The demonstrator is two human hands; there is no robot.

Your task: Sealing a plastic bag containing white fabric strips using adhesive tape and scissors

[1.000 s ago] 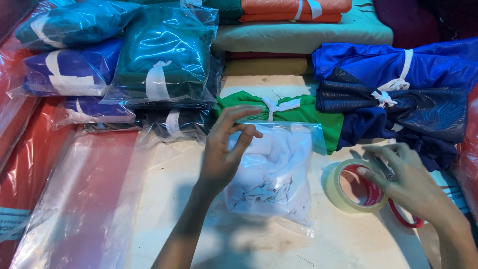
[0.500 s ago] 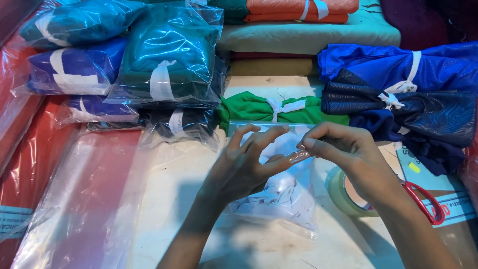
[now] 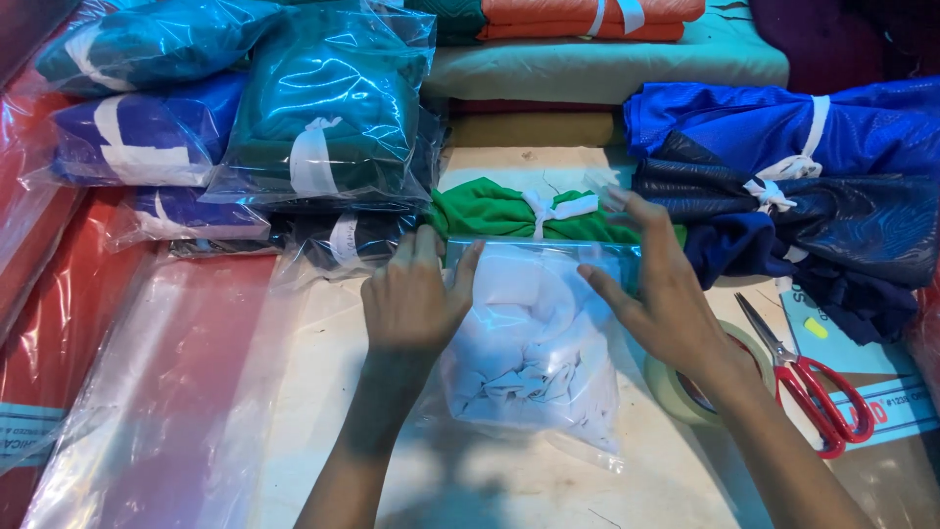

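Observation:
A clear plastic bag with a folded white garment (image 3: 534,358) lies on the pale table in front of me. My left hand (image 3: 416,294) presses flat on the bag's left top edge, fingers together. My right hand (image 3: 661,284) rests on the bag's right top edge, fingers spread along the folded flap. Both hands hold the flap down; neither grips anything else. A roll of clear tape (image 3: 676,387) lies just right of the bag, partly hidden under my right wrist.
Red-handled scissors (image 3: 813,387) lie at the right on a printed sheet. A tied green garment (image 3: 509,211) sits behind the bag. Bagged teal and blue garments (image 3: 323,118) stack at the back left, tied blue bundles (image 3: 813,176) at the right, empty plastic bags (image 3: 147,392) at the left.
My right hand left the tape roll, came over to the bag's top edge, and now lies flat along the flap. My left hand stayed on the bag, sliding slightly left.

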